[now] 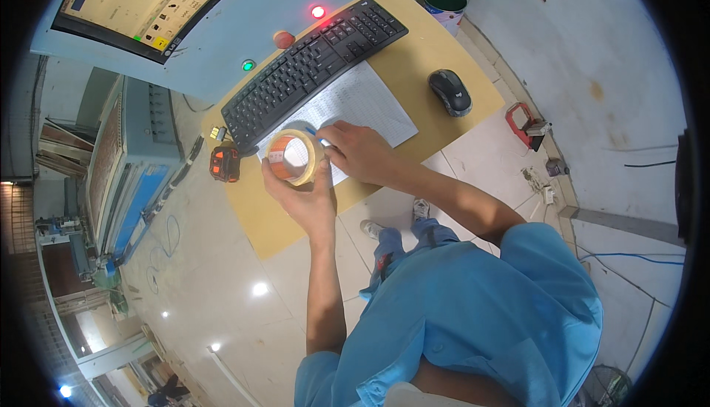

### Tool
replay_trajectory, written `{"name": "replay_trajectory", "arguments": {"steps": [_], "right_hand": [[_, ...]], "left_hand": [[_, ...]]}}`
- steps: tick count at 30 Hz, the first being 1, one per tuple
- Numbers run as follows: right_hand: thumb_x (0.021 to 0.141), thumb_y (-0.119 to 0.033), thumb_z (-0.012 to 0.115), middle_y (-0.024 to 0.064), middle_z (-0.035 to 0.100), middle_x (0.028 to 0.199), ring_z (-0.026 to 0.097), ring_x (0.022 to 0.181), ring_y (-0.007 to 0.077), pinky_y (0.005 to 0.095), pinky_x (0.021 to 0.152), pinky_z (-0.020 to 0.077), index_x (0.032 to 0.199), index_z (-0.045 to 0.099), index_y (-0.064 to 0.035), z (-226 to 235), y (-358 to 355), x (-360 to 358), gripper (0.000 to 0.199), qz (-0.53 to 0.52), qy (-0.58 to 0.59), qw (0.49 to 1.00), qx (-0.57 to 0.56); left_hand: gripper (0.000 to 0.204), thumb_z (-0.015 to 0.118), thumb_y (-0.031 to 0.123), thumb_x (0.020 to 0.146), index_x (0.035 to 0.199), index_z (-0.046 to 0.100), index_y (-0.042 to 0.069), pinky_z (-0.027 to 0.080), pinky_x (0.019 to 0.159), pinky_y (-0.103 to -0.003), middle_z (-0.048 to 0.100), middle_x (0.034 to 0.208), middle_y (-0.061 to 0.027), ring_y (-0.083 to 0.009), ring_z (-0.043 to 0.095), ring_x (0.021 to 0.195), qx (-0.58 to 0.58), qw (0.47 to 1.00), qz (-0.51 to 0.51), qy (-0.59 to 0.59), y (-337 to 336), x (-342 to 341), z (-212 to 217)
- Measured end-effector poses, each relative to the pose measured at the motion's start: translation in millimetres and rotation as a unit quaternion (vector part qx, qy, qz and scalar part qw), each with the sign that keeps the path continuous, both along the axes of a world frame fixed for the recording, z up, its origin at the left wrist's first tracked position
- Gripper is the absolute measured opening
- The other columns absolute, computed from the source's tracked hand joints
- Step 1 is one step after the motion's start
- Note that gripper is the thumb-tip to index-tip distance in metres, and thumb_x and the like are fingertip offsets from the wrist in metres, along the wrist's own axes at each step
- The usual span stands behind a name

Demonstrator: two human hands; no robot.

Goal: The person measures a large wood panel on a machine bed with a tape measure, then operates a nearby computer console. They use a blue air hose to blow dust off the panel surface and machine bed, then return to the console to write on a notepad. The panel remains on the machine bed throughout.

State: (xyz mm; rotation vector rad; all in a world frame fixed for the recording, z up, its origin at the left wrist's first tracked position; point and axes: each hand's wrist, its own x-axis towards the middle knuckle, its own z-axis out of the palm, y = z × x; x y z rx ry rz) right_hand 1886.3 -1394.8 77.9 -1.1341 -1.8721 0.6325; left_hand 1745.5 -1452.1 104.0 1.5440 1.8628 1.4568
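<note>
1. Left hand clamped around the roll, thumb and fingers on opposite sides, above the paper on the desk!
2. Right hand at its rim, fingertips close together; whether they grip anything, can't tell.
3. Light and stiff, I'd judge, hardly fragile, perhaps tacky outside: take it across the outer rim.

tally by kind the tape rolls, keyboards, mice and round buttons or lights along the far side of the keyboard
Tape roll: 1
Keyboard: 1
Mouse: 1
Round buttons or lights: 3 (glowing red one, dull red one, green one)
Total: 6
</note>
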Motion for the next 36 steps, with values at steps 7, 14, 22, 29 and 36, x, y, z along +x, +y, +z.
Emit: {"name": "replay_trajectory", "arguments": {"steps": [7,14,22,29,36], "right_hand": [[0.091,-0.010,0.069,0.0150,0.069,0.111,0.069,0.095,0.0349,0.0438,0.081,0.0571,0.119,0.066,-0.0054,12.7,-13.9,7.4,0.029,0.008,0.059,0.998,0.026],[0.084,-0.014,0.078,0.0164,0.060,0.134,0.061,0.119,0.0364,0.0445,0.099,0.0525,0.130,0.064,-0.0079,33.7,-23.2,113.1,0.049,-0.189,-0.025,0.971,0.146],[0.083,-0.019,0.080,0.0252,0.046,0.152,0.051,0.133,0.0417,0.0482,0.108,0.0462,0.143,0.056,-0.0080,13.9,-15.2,166.9,0.065,-0.258,-0.114,0.958,0.052],[0.086,-0.017,0.077,0.0229,0.053,0.146,0.059,0.126,0.0391,0.0449,0.103,0.0507,0.139,0.060,-0.0084,-3.1,-12.3,163.1,0.056,-0.289,-0.104,0.948,0.089],[0.088,-0.015,0.075,0.0210,0.055,0.143,0.060,0.126,0.0382,0.0447,0.101,0.0525,0.135,0.062,-0.0101,-2.5,-11.0,161.3,0.049,-0.278,-0.070,0.954,0.083]], "left_hand": [[0.096,0.085,0.015,0.084,0.156,0.025,-0.006,0.029,0.122,-0.052,0.028,0.156,-0.0266,-0.0416,0.030,0.148,-0.021,0.998,0.007,0.066,2.1,-0.9,2.5],[0.092,0.084,0.016,0.086,0.156,0.028,-0.005,0.024,0.124,-0.051,0.031,0.159,-0.0241,-0.0396,0.030,0.150,0.020,0.995,0.018,0.094,-6.1,-5.4,3.4],[0.066,0.071,0.020,0.100,0.150,0.039,-0.007,0.036,0.120,-0.049,0.042,0.153,-0.0238,-0.0354,0.042,0.144,0.024,0.985,0.145,0.091,-25.6,-95.3,7.0],[0.058,0.067,0.036,0.099,0.144,0.051,0.003,0.051,0.100,-0.048,0.052,0.141,-0.0226,-0.0384,0.059,0.125,-0.155,0.949,0.178,0.209,-25.3,-126.6,-16.4],[0.055,0.065,0.041,0.099,0.141,0.053,0.007,0.053,0.096,-0.050,0.054,0.139,-0.0217,-0.0392,0.060,0.121,-0.155,0.929,0.206,0.266,-22.9,-119.5,-18.6]]}}
